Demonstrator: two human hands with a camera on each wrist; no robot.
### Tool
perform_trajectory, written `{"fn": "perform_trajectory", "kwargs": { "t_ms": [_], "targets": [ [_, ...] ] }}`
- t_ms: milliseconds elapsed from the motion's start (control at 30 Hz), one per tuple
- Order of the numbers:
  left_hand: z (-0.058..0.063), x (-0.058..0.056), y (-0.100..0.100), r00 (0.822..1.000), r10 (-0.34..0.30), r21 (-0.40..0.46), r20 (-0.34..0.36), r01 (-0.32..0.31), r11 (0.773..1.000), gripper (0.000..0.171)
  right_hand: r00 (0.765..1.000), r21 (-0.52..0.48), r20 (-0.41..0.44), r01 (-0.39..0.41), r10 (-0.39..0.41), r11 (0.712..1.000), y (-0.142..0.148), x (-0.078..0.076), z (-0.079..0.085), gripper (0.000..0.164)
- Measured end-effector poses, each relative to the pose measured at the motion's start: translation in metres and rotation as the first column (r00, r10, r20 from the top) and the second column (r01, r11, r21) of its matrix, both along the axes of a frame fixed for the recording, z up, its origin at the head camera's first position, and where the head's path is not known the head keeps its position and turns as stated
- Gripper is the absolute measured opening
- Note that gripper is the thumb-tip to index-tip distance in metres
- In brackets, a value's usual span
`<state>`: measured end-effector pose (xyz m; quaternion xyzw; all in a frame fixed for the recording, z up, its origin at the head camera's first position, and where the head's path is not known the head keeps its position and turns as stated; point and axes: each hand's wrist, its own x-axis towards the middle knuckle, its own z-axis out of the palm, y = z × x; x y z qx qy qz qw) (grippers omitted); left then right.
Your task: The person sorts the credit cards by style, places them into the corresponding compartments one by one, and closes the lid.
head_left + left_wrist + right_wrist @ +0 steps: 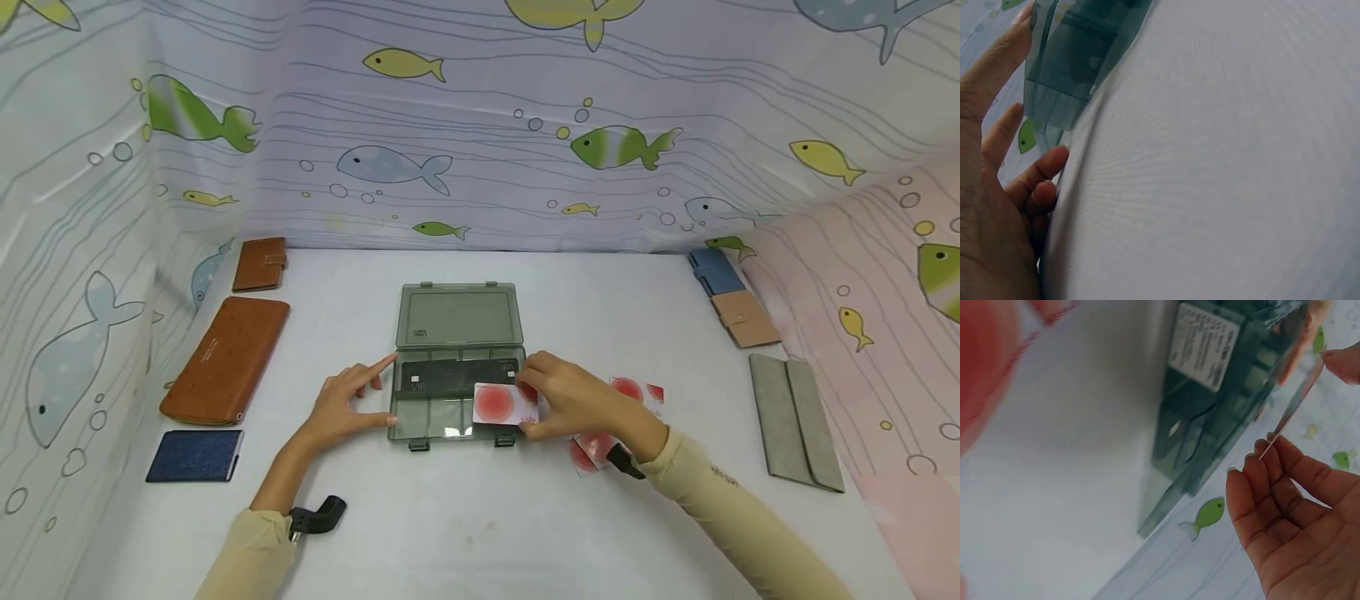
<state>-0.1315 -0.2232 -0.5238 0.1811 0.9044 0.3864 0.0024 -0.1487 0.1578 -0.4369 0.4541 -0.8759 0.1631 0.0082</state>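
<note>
Left hand (341, 410): thumb and index finger spread, tips at the left edge of a green translucent box (411, 421). Box: right of those tips, compartmented; lid (459, 317) open, far side; black VIP-marked cards (435, 373) in the far part. Red-and-white card (497, 403): over the near right compartments, long axis left to right, red disc leftward. Right hand (566, 396): thumb and fingers pinching that card's right end. Loose cards (595, 446): beneath the right wrist.

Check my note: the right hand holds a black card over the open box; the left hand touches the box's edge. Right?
Not quite: the head view shows the card is white with a red circle. The right hand holds it over the open box, left hand touching its edge.
</note>
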Motion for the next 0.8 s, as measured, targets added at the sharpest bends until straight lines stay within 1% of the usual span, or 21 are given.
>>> {"fn": "perform_trajectory", "kwargs": {
  "t_ms": [133,233,500,600,800],
  "targets": [
    [0.0,0.0,0.0,1.0,-0.003,0.0,-0.006,0.003,1.0,0.093,0.998,0.007,-0.041,-0.057,0.057,0.998,-0.019,0.0,-0.003,0.044],
    [0.0,0.0,0.0,1.0,-0.003,-0.001,-0.005,0.003,1.0,0.094,0.995,0.011,-0.051,-0.081,0.082,0.997,-0.031,0.0,-0.005,0.043],
    [0.001,0.0,0.0,1.0,-0.001,-0.006,0.01,0.001,1.0,0.094,0.996,0.078,-0.04,-0.079,0.082,0.994,-0.053,0.0,-0.008,0.044],
    [0.001,0.0,-0.001,1.0,0.001,-0.005,0.011,-0.001,1.0,0.094,0.996,0.088,-0.039,-0.082,0.085,0.993,-0.059,-0.001,-0.008,0.042],
    [0.0,0.0,-0.002,1.0,0.002,-0.011,0.009,-0.001,1.0,0.093,0.994,0.099,-0.065,-0.084,0.091,0.992,-0.073,-0.003,-0.008,0.035]
  ]
}}
